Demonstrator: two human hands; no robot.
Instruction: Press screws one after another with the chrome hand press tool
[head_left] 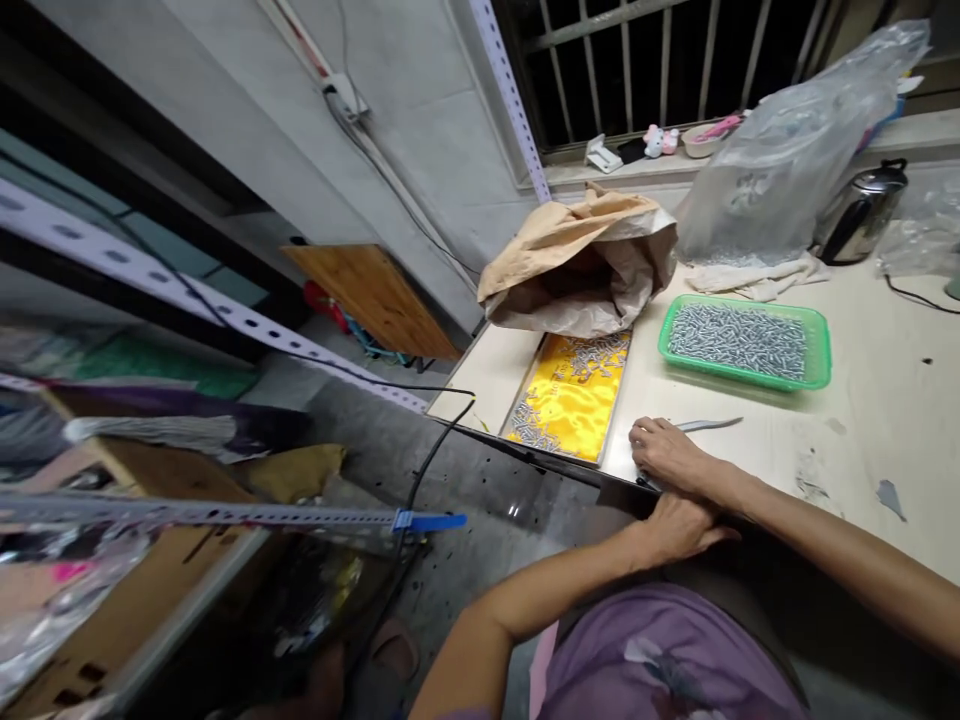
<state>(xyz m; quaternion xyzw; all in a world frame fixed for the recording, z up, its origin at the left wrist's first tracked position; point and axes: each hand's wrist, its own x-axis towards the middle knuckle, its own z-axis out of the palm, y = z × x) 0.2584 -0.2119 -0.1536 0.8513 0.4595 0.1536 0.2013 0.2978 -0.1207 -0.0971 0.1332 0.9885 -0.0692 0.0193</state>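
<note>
My right hand (666,452) rests at the table's front edge, its fingers curled downward. A small dark thing shows under them, too hidden to name. Just beyond its knuckles lies a slim grey pointed piece (709,424), like a blade. Below the edge, my left hand (681,527) sits under my right wrist; its thumb sticks out, but the other fingers are hidden. Left of the hands is a shallow tray lined with yellow cloth (574,405), with small silvery screws (534,428) scattered at two ends. Farther back, a green plastic basket (822,350) is filled with similar screws.
An open brown paper bag (577,255) lies over the tray's far end. Behind the basket are a cloth (765,277), a clear plastic bag (765,170) and a kettle (862,215). A black cable (431,455) hangs by the table's left corner, near a perforated metal bar (300,350).
</note>
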